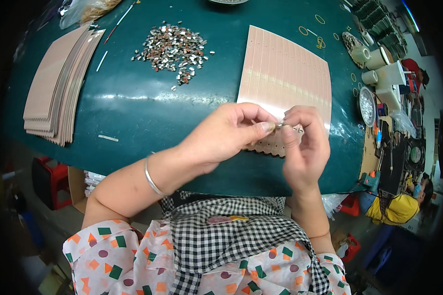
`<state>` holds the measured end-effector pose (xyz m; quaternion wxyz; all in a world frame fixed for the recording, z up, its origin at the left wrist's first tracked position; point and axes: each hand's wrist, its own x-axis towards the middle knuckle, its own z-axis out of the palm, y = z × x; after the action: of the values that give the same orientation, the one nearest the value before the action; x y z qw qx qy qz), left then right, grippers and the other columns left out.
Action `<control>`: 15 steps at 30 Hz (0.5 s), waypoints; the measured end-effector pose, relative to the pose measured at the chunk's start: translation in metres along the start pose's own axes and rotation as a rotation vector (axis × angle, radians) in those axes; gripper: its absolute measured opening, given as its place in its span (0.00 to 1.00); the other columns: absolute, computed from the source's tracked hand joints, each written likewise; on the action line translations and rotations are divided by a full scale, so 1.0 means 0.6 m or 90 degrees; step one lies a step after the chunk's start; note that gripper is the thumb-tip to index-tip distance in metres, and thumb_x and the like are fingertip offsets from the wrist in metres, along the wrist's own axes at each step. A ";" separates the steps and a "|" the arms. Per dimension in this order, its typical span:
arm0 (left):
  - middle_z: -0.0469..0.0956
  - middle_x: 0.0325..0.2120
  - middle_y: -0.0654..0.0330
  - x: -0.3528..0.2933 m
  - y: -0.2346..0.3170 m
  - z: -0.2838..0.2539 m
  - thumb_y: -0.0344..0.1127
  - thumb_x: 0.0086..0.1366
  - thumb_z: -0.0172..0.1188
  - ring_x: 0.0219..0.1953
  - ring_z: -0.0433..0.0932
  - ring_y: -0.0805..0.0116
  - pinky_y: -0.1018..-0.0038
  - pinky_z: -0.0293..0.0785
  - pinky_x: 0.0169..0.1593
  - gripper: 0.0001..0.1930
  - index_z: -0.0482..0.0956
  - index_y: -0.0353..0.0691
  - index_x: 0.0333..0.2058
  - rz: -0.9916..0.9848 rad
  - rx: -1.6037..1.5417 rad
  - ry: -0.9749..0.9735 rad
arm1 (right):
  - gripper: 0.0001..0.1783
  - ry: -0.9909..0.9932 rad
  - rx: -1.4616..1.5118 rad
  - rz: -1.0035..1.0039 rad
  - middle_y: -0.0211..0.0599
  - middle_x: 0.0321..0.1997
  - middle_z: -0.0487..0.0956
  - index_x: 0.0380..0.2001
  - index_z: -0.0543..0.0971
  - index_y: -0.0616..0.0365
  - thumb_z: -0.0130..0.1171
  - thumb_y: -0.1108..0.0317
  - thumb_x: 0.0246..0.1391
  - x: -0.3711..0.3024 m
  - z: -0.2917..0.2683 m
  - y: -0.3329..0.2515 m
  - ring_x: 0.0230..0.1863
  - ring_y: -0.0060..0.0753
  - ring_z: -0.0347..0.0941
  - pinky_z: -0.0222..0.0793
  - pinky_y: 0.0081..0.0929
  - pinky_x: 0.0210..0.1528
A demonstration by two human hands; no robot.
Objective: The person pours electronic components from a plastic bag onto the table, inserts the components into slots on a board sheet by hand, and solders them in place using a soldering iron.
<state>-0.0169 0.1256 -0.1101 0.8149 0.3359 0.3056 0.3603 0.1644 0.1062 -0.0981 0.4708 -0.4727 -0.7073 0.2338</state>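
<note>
A plain silver-coloured metal bangle (pixel 147 172) circles the left forearm (pixel 120 187). The pale short-sleeved shirt (pixel 99 263) is printed with orange, green and purple geometric shapes; over it lies a black-and-white checked cloth apron (pixel 197 246) with a pink-and-yellow patch (pixel 219 220).

A workshop — small metallic parts (pixel 174 46) heaped on a green table (pixel 147 115), stacked panels (pixel 51 81), a co-worker (pixel 398 210) beyond.

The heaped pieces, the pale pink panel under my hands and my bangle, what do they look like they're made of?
Heaped pieces: probably metal, shiny silver, judging by the bright glints; the reddish-brown parts could be another material.
Panel: perhaps laminate or plastic, smooth, with pale bands of sheen.
Bangle: likely polished metal, silvery with bright highlights.
</note>
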 end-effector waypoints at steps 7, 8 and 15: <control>0.76 0.36 0.63 0.012 0.062 -0.148 0.31 0.51 0.68 0.44 0.73 0.61 0.63 0.62 0.49 0.11 0.82 0.42 0.35 0.358 1.150 0.432 | 0.06 -0.150 -0.163 0.149 0.40 0.36 0.73 0.28 0.73 0.63 0.58 0.81 0.45 0.005 -0.032 0.043 0.42 0.40 0.68 0.66 0.31 0.44; 0.75 0.34 0.64 0.016 0.057 -0.163 0.32 0.51 0.69 0.42 0.73 0.62 0.64 0.62 0.48 0.10 0.82 0.42 0.34 0.371 1.125 0.438 | 0.07 -0.155 -0.176 0.121 0.40 0.37 0.72 0.28 0.73 0.62 0.58 0.81 0.44 0.002 -0.029 0.050 0.43 0.43 0.68 0.66 0.34 0.45; 0.72 0.28 0.65 0.033 0.038 -0.162 0.31 0.51 0.69 0.36 0.72 0.64 0.65 0.63 0.46 0.07 0.78 0.42 0.27 0.403 1.102 0.412 | 0.07 -0.142 -0.257 0.107 0.42 0.37 0.73 0.27 0.74 0.63 0.59 0.82 0.43 -0.001 -0.022 0.061 0.42 0.45 0.68 0.66 0.35 0.46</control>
<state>-0.0867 0.1847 -0.1552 0.0284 0.7697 0.5689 0.2883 0.1925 0.1204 -0.1206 0.2646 -0.5857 -0.7455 0.1766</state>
